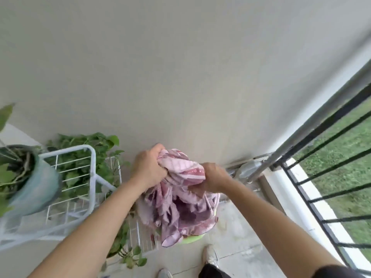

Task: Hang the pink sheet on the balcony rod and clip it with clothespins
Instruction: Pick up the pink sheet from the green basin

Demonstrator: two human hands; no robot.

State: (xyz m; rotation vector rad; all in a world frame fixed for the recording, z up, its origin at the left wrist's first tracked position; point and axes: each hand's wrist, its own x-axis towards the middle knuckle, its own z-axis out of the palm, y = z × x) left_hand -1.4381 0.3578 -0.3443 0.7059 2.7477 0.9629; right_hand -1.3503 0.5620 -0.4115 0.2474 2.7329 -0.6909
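We lift the pink sheet (180, 207), bunched in both hands, over a green tub (191, 240).
Our left hand (149, 169) and right hand (213, 178) each clench a fistful of the soft, crumpled, striped cloth, and its loose folds hang over the tub's rounded rim. The smooth metal rod (301, 135) slants past on our right beside black railing bars (329, 199). A white wire rack (91, 177) of leafy plants stands on our left.

Soft, even daylight comes in from the open side, right of the right hand (215, 177), where the grass (341, 157) glows bright. Wall (180, 67) above both hands looks flat, evenly lit. Sheet (180, 171) between them reads fairly sharp. Pot (34, 183) left of the left hand (149, 169) smears with blur; railing (314, 213) bars bow at the edge.
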